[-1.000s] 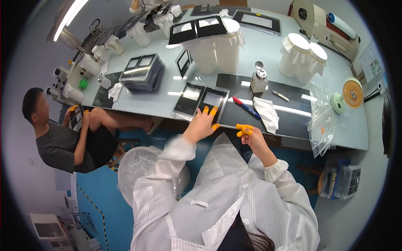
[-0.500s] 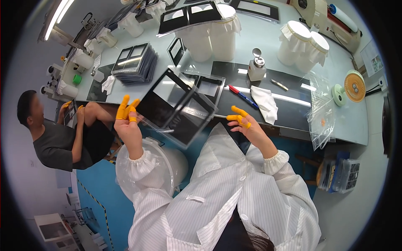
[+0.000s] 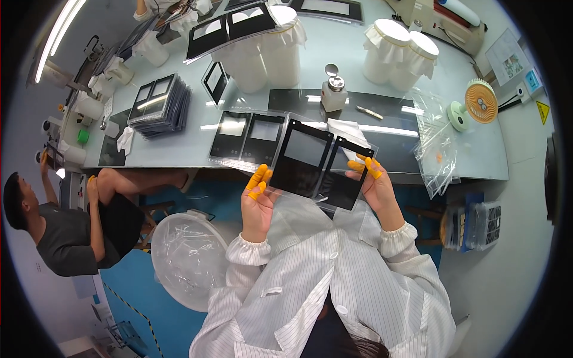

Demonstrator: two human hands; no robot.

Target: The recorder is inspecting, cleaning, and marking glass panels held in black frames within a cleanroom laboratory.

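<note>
My left hand and my right hand, with yellow finger cots, grip opposite edges of a clear plastic sheet bearing two black panels with clear windows. It is tilted in front of my chest, past the table's near edge. Behind it, a similar sheet with two black panels lies on the table. Partly covered by the held sheet is a white cloth. The red and blue pens seen earlier are hidden behind it.
A stack of panel sheets stands at left. Farther back are a pump bottle, covered white containers and a raised panel sheet. Right are plastic film and a small fan. A lined bin stands left; a co-worker sits beyond.
The sheet has swung right and come in front of my chest. My right hand, empty before, now grips its right edge. My left hand has moved right with it. The view has shifted too.
</note>
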